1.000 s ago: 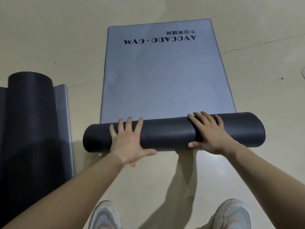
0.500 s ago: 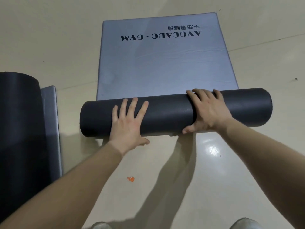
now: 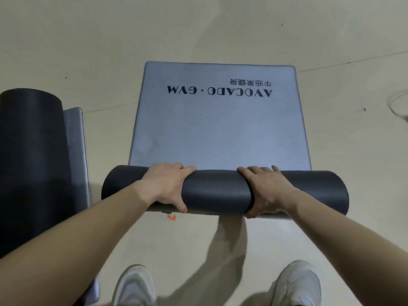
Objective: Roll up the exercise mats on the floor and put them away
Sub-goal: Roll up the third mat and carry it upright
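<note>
- The rolled part of the grey mat [image 3: 217, 191] is gripped by both hands; it lies across the floor [image 3: 88, 51] as a dark cylinder, its long axis running from side to side.
- The left hand [image 3: 167, 186] is wrapped over the roll left of its middle, with the fingers [image 3: 176, 167] curled over the far top edge and the thumb pressed against the near underside.
- The right hand [image 3: 265, 191] is wrapped over the roll right of its middle in the same way: fingers over the far edge, thumb tucked beneath the near side.
- Both sets of fingers are closed around the roll, holding it.
- Beyond the fingertips, the unrolled part of the mat [image 3: 220, 129] lies flat on the floor, with "AVOCADO · GYM" printed upside down near its far end.
- Just under the left thumb, on the near side of the roll, a small orange scrap [image 3: 171, 217] is seen on the floor.
- Well to the left of the left hand, a second rolled mat [image 3: 33, 162] lies on the floor, its long axis pointing away, with a grey flap showing beside it.
- Two white shoes [image 3: 295, 286] are seen nearer than the hands, at the bottom edge.
- A pale cable [image 3: 397, 104] is partly seen at the far right edge.
</note>
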Demonstrator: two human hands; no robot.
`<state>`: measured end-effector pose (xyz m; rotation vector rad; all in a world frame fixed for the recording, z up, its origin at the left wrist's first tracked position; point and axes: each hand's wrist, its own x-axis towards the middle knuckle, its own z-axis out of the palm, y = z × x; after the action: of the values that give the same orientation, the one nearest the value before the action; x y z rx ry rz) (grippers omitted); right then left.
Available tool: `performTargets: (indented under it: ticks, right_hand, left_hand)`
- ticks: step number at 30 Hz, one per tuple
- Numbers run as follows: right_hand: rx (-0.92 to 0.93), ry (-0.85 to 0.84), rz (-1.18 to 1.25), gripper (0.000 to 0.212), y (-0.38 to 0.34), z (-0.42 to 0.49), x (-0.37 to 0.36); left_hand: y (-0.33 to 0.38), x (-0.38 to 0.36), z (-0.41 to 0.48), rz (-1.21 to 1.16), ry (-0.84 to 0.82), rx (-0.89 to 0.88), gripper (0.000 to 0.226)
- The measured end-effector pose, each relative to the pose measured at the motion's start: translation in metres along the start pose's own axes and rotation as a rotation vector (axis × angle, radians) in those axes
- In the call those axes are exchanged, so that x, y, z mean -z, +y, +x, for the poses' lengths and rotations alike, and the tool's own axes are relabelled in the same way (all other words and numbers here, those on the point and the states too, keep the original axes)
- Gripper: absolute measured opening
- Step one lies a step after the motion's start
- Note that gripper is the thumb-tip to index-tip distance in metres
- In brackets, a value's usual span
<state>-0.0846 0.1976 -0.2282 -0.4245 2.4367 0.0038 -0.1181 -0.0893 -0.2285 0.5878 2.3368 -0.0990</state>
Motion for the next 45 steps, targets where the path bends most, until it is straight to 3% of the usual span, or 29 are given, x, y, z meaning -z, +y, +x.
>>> performTargets:
  ticks: [4,6,7,10,11,13,15,18,21,25,28,35,38,42,43,45]
  right_hand:
    - [-0.188,0.188,-0.058,0.134,-0.027,-0.033,-0.051]
    - [-0.201,0.253,-0.014,0.132,-0.028,-0.031,-0.056]
    - [-0.184,0.253,0.007,0.128,-0.023,-0.025,-0.047]
    - [-0.131,0.155,0.109,0.124,0.001,0.001,-0.002]
    - [-0.123,0.116,0.133,0.127,0.005,0.006,0.010]
    - [-0.134,0.142,0.099,0.128,0.005,0.009,0.013]
    - [-0.168,0.293,-0.016,0.127,-0.005,0.000,-0.009]
    - [-0.217,0.379,-0.146,0.134,-0.014,-0.002,-0.042]
    - [-0.200,0.463,-0.169,0.124,0.008,0.032,-0.026]
    - [-0.141,0.365,-0.162,0.135,0.038,0.068,0.021]
    - [-0.125,0.314,-0.132,0.133,0.045,0.075,0.037]
    - [0.022,0.130,-0.097,0.129,0.026,0.011,0.009]
    - [-0.074,0.223,-0.104,0.136,0.009,-0.029,-0.031]
    - [-0.180,0.245,-0.100,0.155,-0.008,-0.037,-0.058]
    - [-0.192,0.265,-0.094,0.152,-0.006,-0.027,-0.051]
    - [-0.205,0.317,-0.061,0.142,0.002,-0.003,-0.027]
  left_hand:
    - [-0.008,0.026,0.015,-0.152,-0.177,-0.006,0.115]
    - [-0.011,0.025,0.013,-0.229,-0.137,0.011,0.115]
    - [-0.013,0.020,0.006,-0.308,-0.034,0.055,0.110]
    - [-0.001,-0.013,-0.017,-0.348,0.506,0.262,0.079]
    - [0.006,-0.022,-0.021,-0.295,0.549,0.303,0.082]
    - [0.011,-0.029,-0.014,-0.208,0.494,0.322,0.102]
    - [0.000,-0.018,0.006,-0.214,0.480,0.298,0.110]
    - [-0.024,0.016,0.041,-0.288,0.456,0.212,0.096]
    - [-0.021,0.019,0.057,-0.339,0.592,0.127,0.088]
    - [-0.014,0.003,0.065,0.149,0.560,0.121,0.136]
    - [-0.018,0.023,0.077,0.176,0.564,0.117,0.128]
    - [0.032,-0.015,-0.003,0.130,0.300,0.127,0.119]
    - [0.043,-0.018,-0.015,0.099,0.227,0.120,0.117]
    - [0.020,0.025,0.005,-0.132,0.062,0.098,0.115]
    - [0.016,0.029,0.006,-0.164,0.081,0.125,0.117]
    - [0.016,0.023,-0.002,-0.161,0.274,0.220,0.110]
